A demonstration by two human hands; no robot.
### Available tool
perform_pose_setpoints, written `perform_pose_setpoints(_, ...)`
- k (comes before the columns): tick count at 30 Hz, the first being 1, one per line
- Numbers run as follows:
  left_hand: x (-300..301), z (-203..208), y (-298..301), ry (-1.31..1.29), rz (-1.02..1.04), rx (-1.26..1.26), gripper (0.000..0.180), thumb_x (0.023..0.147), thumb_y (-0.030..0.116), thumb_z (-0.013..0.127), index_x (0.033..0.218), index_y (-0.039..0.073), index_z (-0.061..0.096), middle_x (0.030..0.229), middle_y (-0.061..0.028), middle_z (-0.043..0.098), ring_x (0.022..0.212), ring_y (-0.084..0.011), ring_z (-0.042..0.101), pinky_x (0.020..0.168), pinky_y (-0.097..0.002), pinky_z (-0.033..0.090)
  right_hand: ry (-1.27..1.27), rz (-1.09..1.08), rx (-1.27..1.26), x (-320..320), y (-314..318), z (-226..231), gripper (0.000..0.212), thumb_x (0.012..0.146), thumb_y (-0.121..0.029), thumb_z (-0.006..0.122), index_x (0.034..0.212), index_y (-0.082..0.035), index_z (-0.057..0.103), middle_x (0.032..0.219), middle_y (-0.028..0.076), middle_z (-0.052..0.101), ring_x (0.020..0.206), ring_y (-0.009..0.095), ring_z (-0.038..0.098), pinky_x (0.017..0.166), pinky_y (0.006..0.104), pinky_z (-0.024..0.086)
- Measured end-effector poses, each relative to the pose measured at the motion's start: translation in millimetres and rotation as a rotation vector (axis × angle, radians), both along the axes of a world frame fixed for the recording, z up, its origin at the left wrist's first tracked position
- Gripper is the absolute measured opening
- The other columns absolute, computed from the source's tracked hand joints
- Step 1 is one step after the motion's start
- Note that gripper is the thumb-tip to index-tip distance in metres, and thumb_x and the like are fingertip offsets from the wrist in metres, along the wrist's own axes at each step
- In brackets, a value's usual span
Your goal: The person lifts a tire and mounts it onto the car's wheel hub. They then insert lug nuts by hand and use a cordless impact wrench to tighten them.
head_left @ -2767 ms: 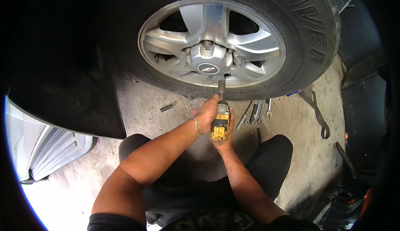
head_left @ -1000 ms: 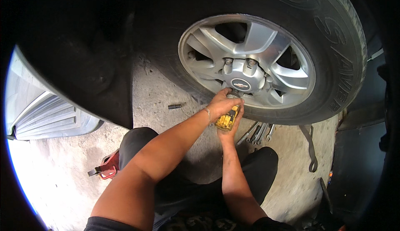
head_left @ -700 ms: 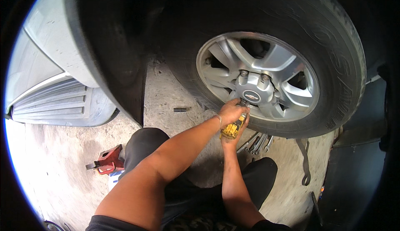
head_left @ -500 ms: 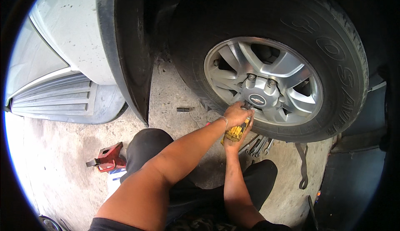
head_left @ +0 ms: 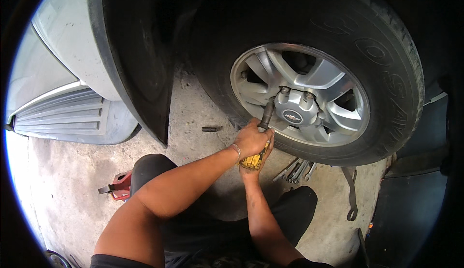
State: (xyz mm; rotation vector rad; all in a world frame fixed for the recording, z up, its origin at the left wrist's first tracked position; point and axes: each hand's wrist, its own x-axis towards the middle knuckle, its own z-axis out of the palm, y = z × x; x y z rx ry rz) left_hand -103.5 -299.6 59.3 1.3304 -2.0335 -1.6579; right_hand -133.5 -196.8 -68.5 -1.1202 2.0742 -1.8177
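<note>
A car wheel [head_left: 309,79] with a silver alloy rim and a black tyre fills the upper right. Both hands grip a yellow and black power wrench [head_left: 254,160] just below the rim's left side. My left hand [head_left: 251,138] wraps over the top of the tool. My right hand [head_left: 252,167] cups it from beneath and is mostly hidden. The tool's dark socket extension [head_left: 267,114] points up to a lug nut at the left of the hub cap [head_left: 292,116].
Several spanners [head_left: 296,170] lie on the concrete under the tyre, with a long one [head_left: 352,195] further right. A small dark socket [head_left: 210,129] lies on the floor to the left. A red jack part [head_left: 118,187] sits by my left knee. The black mud flap [head_left: 140,70] and silver car body [head_left: 67,60] stand left.
My view has swung left and closer, so the wheel now sits further right. The tool has gone from the rim's lower edge to a lug nut left of the hub.
</note>
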Motion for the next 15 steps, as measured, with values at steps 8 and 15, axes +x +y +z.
perform_pose_setpoints(8,-4,17,-23,0.044,-0.106,-0.025,0.067,0.091,0.05,0.069,0.127,-0.005,0.058,0.122,-0.0317,0.066,0.12,-0.0403,0.064,0.102,-0.0423,0.049,0.054,-0.05,-0.086,8,-22,37,0.112,0.077,-0.016,0.085,0.162,-0.005,0.012,0.164,0.013,0.024,0.153,0.026,0.022,0.125,0.0387,0.019)
perform_pose_setpoints(15,-9,35,-6,-0.008,-0.18,-0.16,0.074,0.087,0.033,0.075,0.135,-0.014,0.046,0.13,-0.0364,0.057,0.128,-0.0452,0.056,0.109,-0.0444,0.046,-0.136,0.039,-0.024,0,-28,-1,0.1,0.082,-0.022,0.084,0.159,-0.007,0.022,0.159,0.012,0.032,0.149,0.025,0.03,0.123,0.039,0.025)
